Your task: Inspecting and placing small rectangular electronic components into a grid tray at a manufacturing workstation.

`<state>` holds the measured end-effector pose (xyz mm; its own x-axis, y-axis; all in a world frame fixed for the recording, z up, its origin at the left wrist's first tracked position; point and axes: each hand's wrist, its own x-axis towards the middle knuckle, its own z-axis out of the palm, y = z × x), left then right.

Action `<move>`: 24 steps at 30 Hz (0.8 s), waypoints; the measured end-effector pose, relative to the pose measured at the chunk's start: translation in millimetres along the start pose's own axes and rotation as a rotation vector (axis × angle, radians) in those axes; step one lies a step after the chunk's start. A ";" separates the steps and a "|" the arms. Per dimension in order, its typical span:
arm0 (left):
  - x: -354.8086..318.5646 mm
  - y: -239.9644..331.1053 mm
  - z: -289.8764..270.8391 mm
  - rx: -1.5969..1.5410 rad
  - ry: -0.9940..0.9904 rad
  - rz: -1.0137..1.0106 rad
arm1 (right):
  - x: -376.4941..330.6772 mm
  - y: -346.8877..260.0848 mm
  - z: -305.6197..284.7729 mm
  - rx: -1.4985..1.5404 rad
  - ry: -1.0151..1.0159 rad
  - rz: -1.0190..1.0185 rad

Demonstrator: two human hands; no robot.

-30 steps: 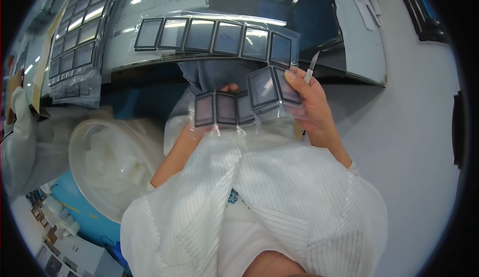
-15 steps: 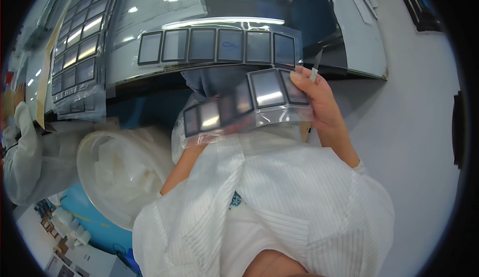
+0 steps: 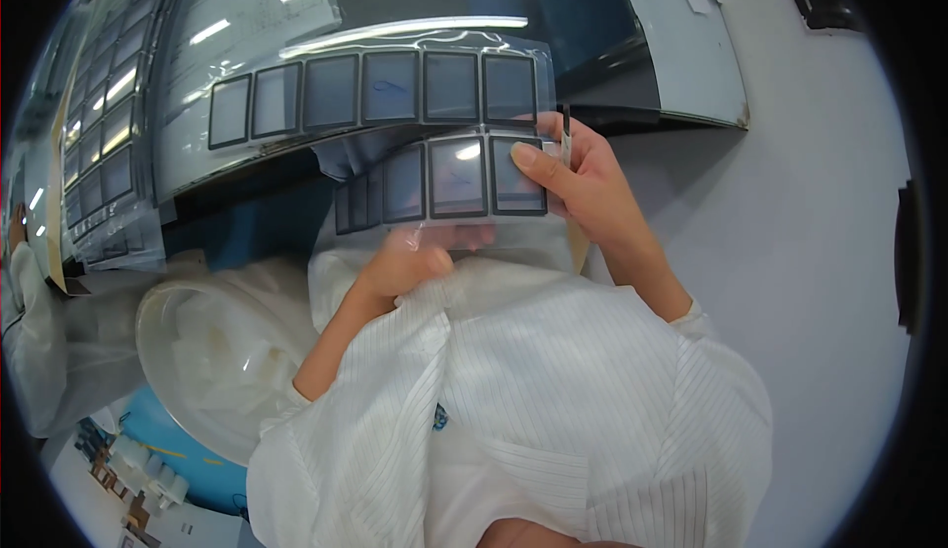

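A clear film strip of dark-framed grey panels (image 3: pixel 456 185) hangs in front of me, its left end bending away. My right hand (image 3: pixel 588 178) pinches its right end, thumb on the outermost panel. A small knife (image 3: pixel 567 145) with a pale handle is also held in the right fingers, blade pointing up. Below the strip's lower edge is my left hand (image 3: pixel 400 267), thumb apart; its outstretched fingers show through the clear film, and whether they touch it I cannot tell. A similar panel strip (image 3: pixel 331 94) lies along the table's near edge, with a blue squiggle on one panel.
The dark glossy table (image 3: pixel 583 15) reflects ceiling lights. More framed panels (image 3: pixel 104 133) lie in film at the left. A large white bin (image 3: pixel 158 351) with pale scraps stands left of me. Another person's sleeve (image 3: pixel 30 321) shows at the far left.
The held strip has swung level and shifted left, its left part now bending back. My left hand has come out from behind it to below its lower edge. The view has shifted slightly.
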<state>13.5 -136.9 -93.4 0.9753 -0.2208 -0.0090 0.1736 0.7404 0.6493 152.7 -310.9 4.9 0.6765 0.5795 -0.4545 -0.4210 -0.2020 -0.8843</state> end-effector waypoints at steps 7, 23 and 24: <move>25.9 8.8 50.7 0.051 0.491 -0.108 | -3.7 -9.4 -18.7 -0.162 0.071 0.048; 28.4 20.8 66.6 -0.006 0.487 -0.057 | -4.7 -37.8 -26.4 -1.235 0.174 -0.977; 28.1 22.1 67.5 -0.008 0.490 -0.054 | -5.5 -39.3 -24.9 -1.257 0.148 -0.981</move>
<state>35.5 -169.5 -27.9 0.9139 0.0643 -0.4007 0.2251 0.7412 0.6324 180.6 -325.8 39.4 0.4544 0.8074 0.3764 0.8823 -0.3494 -0.3155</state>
